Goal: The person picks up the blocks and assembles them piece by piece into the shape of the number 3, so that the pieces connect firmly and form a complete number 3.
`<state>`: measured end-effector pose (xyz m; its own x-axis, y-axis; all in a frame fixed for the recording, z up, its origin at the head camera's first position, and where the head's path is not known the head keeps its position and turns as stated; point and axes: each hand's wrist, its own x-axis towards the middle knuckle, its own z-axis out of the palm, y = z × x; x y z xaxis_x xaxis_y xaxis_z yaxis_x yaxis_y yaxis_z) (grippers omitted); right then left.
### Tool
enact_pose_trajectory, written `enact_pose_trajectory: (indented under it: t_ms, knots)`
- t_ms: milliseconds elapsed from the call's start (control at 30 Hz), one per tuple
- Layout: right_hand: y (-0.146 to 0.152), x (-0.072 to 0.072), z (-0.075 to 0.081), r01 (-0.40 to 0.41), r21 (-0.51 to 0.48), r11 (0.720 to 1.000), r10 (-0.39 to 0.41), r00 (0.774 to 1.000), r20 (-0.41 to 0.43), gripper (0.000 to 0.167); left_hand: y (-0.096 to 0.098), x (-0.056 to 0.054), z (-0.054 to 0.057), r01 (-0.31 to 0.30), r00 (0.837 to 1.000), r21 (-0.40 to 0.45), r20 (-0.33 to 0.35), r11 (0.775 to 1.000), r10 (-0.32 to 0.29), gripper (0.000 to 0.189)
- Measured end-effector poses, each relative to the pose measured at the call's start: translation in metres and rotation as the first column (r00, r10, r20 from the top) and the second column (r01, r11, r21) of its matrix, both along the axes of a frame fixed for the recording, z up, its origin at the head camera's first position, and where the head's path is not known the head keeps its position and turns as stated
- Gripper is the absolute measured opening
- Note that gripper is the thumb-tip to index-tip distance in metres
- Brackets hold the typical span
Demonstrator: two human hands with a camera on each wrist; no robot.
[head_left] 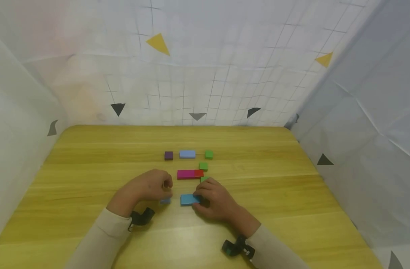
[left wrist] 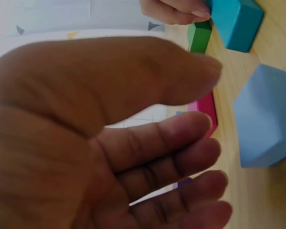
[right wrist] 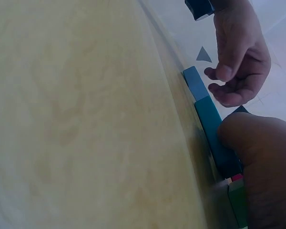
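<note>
My right hand (head_left: 216,200) pinches the right end of a bright blue block (head_left: 188,200) lying on the table. In the right wrist view, its thumb (right wrist: 238,131) lies against the side of that block. My left hand (head_left: 154,186) is above a pale blue block (head_left: 165,201), partly hidden beneath it in the head view. The left wrist view shows the left fingers loosely bent, with a gap between the fingertips and this pale block (left wrist: 264,117). Just beyond the right hand's fingers, a green block (head_left: 203,179) is half covered.
A magenta block (head_left: 185,174) with a red block (head_left: 199,173) at its right end lies farther back, one green block (head_left: 203,166) behind it. A dark purple block (head_left: 169,155), a periwinkle block (head_left: 187,154) and another green block (head_left: 209,154) form the back row. White sheets (head_left: 205,74) surround the wooden table.
</note>
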<state>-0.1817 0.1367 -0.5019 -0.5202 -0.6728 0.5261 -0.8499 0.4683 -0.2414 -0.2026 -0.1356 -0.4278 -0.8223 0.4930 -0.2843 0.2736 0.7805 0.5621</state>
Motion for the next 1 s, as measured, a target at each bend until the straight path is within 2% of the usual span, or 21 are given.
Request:
enact_pose_trajectory:
  t_ms: [200,433,600,1000]
  knots:
    - [-0.0005,0.0002,0.0019,0.000,0.001,1.000,0.000,1.000,0.005,0.026,0.0003,-0.0010,-0.0014,0.019,0.999,-0.037,0.029,0.999,-0.018,0.019]
    - [0.0001,0.0004,0.0016,0.000,0.009,1.000,0.000,1.000,0.006,0.026,-0.0018,0.0012,-0.0005,0.058,0.998,-0.013,0.012,0.998,-0.058,0.015]
    - [0.0003,0.0000,0.0005,-0.004,0.007,1.000,0.004,1.000,0.005,0.026,-0.0019,0.0031,0.0002,0.073,0.997,-0.011,0.023,0.997,-0.073,0.016]
    - [0.0000,0.0007,0.0001,-0.001,0.008,1.000,0.000,1.000,0.020,0.026,0.0004,0.0079,0.0001,0.014,0.997,-0.068,0.082,0.998,-0.008,0.020]
